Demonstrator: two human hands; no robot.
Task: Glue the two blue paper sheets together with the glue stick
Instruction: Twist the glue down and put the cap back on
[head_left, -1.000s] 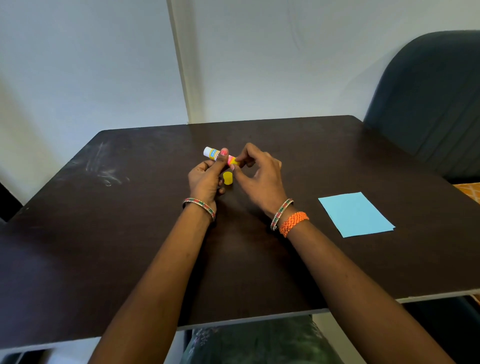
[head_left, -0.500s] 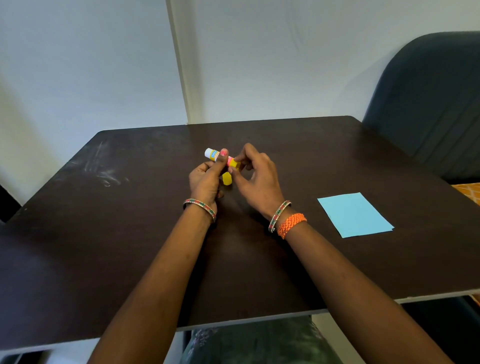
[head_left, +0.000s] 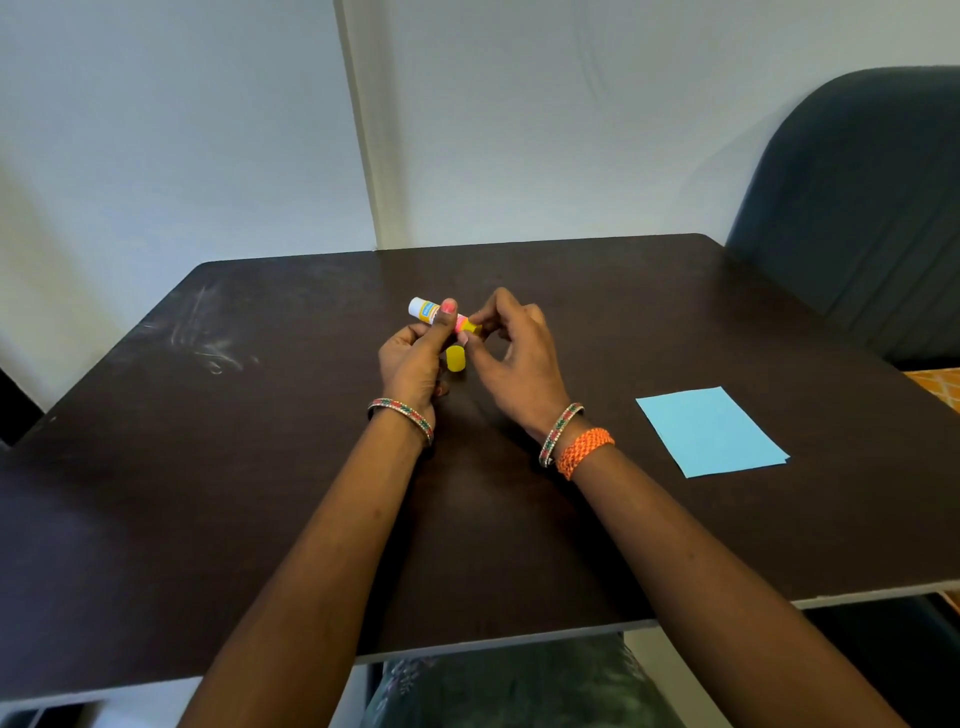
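Over the middle of the dark table (head_left: 260, 493), my left hand (head_left: 415, 358) grips the glue stick (head_left: 428, 310) with its white end pointing far left. My right hand (head_left: 514, 353) pinches the stick's yellow end (head_left: 471, 327) between thumb and fingertips. A yellow cap (head_left: 455, 358) sits just below the stick, between my two hands; whether it lies on the table or is held I cannot tell. The blue paper sheets (head_left: 711, 431) lie stacked flat on the table to the right, apart from both hands.
A dark upholstered chair (head_left: 857, 208) stands at the table's far right corner. White scuff marks (head_left: 208, 343) streak the table's left part. The wall rises right behind the table's far edge.
Both hands with the glue stick stay in nearly the same place. My right fingers have shifted slightly on the yellow end. The paper has not moved.
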